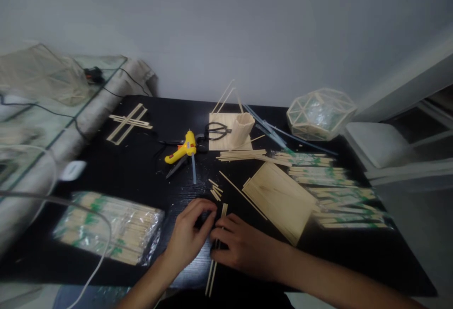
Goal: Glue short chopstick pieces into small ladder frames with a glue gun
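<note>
My right hand [242, 246] lies over a pair of thin bamboo sticks [211, 278] near the table's front edge, its fingers curled onto them. The sticks run side by side and show above and below the fingers. Just left of them is my left hand [187, 233], its thumb and fingertips drawn together in a pinch. Whatever those fingertips hold, if anything, is too small to make out. Beyond both hands lie several short cut stick pieces [215, 189]. One long single stick [243, 196] rests to the right of these.
A yellow glue gun [182, 148] and black-handled scissors [217, 131] lie ahead. Behind stands a stick-built base with a cup [242, 129]. To the right are a wooden panel [279, 200] and bagged sticks [339, 191]. Another stick pack [109, 226] and a white cable [106, 247] lie left.
</note>
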### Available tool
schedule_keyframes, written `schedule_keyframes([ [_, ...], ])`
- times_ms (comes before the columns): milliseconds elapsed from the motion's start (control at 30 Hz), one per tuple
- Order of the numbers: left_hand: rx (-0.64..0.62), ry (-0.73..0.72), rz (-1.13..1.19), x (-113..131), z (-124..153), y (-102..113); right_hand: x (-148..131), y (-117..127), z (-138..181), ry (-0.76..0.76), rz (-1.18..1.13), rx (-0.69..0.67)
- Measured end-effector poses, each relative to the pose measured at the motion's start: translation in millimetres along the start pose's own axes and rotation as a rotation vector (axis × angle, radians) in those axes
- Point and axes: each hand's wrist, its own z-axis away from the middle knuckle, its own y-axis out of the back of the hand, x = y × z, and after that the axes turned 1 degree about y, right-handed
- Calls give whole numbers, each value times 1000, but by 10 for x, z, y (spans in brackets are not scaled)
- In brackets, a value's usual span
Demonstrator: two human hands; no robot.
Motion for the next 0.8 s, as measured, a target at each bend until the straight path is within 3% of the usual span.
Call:
schedule_keyframes([
  [133,-11,36,13,-16,5,-7,35,-54,-3,-64,-74,48],
  [400,-5,59,35,15,-27,-2,10,-124,171,-495,-434,316],
  [567,-13,50,-8,4,-43,-25,59,-241,227,-698,-452,394],
  [800,-42,95,-16,-87,-28,-54,203,-403,144,-648,-392,533],
])
